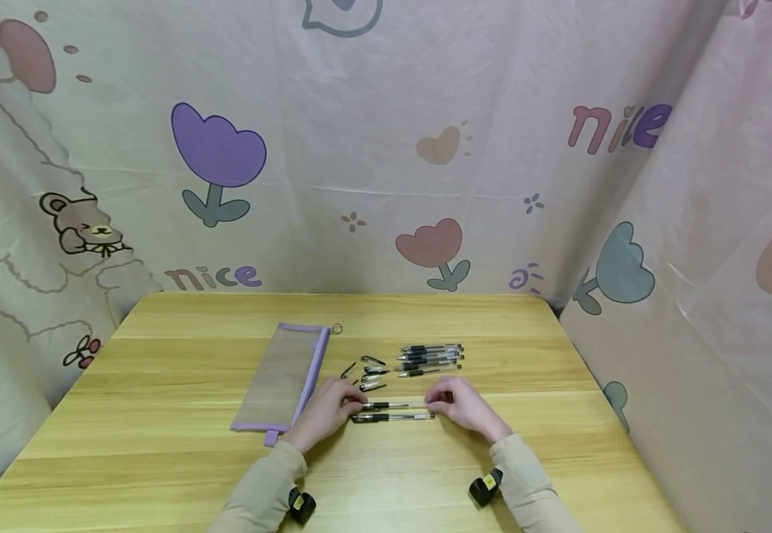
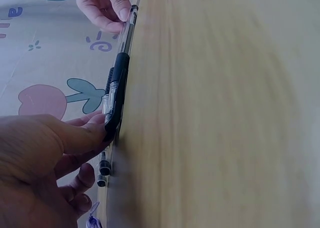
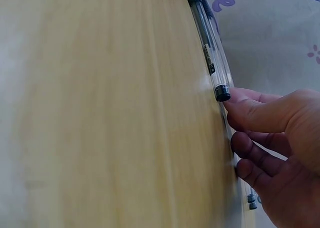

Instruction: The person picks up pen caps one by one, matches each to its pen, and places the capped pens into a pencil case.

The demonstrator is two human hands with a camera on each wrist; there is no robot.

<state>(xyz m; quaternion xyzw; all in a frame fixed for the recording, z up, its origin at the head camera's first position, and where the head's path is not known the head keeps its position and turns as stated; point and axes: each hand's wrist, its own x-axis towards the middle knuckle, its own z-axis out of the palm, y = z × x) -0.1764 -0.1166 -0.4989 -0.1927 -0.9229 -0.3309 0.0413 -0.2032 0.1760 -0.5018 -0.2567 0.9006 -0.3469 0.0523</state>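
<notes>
On the table, in the head view, a clear gel pen [image 1: 392, 406] with a black grip lies crosswise between both hands. My left hand [image 1: 329, 409] pinches its left end, by the cap. At its right end my right hand [image 1: 457, 403] holds the barrel between thumb and fingertips. Just in front lies a second, capped gel pen [image 1: 392, 417], parallel to the first. The left wrist view has this nearer pen [image 2: 120, 77] overlapping the held one. In the right wrist view, the black end of the nearer pen [image 3: 222, 93] shows right by the thumb.
Behind the hands sits a group of loose black pen caps [image 1: 374, 376]. Several uncapped gel pens [image 1: 430, 357] lie side by side to their right. A mesh zip pouch [image 1: 282, 377] with purple edging lies left, close to the left hand. Patterned cloth [image 1: 359, 148] hangs behind the wooden table [image 1: 179, 355].
</notes>
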